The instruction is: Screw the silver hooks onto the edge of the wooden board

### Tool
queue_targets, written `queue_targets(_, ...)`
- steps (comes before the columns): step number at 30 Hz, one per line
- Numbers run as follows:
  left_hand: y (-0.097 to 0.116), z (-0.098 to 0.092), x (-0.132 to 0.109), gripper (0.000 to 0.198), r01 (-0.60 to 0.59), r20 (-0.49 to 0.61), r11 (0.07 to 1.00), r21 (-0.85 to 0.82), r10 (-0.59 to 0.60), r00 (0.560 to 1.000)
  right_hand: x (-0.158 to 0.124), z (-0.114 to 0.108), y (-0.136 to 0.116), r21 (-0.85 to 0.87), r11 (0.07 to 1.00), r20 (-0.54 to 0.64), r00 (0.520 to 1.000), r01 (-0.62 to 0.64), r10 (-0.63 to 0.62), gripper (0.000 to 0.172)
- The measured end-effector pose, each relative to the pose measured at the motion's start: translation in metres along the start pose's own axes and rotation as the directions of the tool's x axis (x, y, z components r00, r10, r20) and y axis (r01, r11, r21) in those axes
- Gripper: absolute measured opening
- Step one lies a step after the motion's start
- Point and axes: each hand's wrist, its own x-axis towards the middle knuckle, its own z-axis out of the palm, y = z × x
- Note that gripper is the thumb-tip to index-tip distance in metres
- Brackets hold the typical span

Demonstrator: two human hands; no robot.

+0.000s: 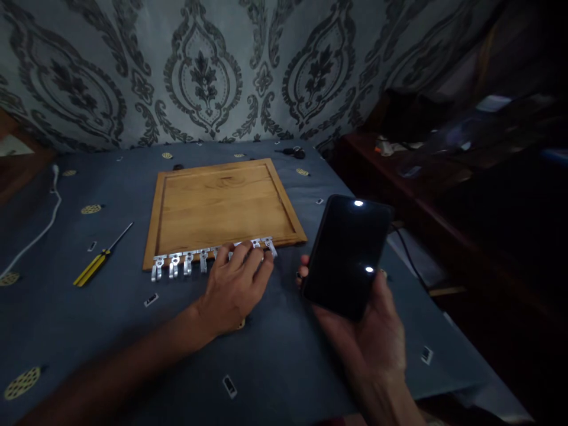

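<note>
A framed wooden board (222, 204) lies flat on the blue patterned cloth. Along its near edge runs a row of several silver metal hooks (188, 260). My left hand (235, 287) rests over the right part of that row, fingers bent and apart, touching the hooks; its fingertips partly hide them. In my right hand (373, 337) is a black phone (348, 254), tilted, its dark screen facing me with two bright reflections on it. The thumb is at its lower right edge and fingertips show at its left side.
A yellow-handled screwdriver (94, 267) lies left of the board. A white cable (55, 201) runs along the far left. Behind the board is a small dark object with a thin shaft (296, 152). Dark red furniture (377, 160) stands at the right.
</note>
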Motion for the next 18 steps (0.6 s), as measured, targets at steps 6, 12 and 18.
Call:
queue_targets(6, -0.0028, 0.0056, -0.0016, 0.015, -0.057, -0.017, 0.998, -0.011, 0.057, 0.998, -0.0012, 0.0005, -0.0011, 0.028, 1.0, -0.014, 1.0, -0.013, 0.013, 0.05)
queue_targets(12, -0.0054, 0.0045, -0.0003, 0.025, -0.061, -0.02, 0.998, -0.005, 0.061, 0.998, -0.0013, -0.0004, -0.0015, 0.073, 0.997, 0.016, 0.999, -0.031, 0.03, 0.046)
queue_targets(18, -0.004, 0.0018, 0.0015, 0.024, -0.079, -0.012, 0.997, -0.024, 0.079, 0.997, -0.0011, -0.0014, -0.0009, 0.074, 0.997, 0.013, 0.999, -0.036, 0.035, 0.045)
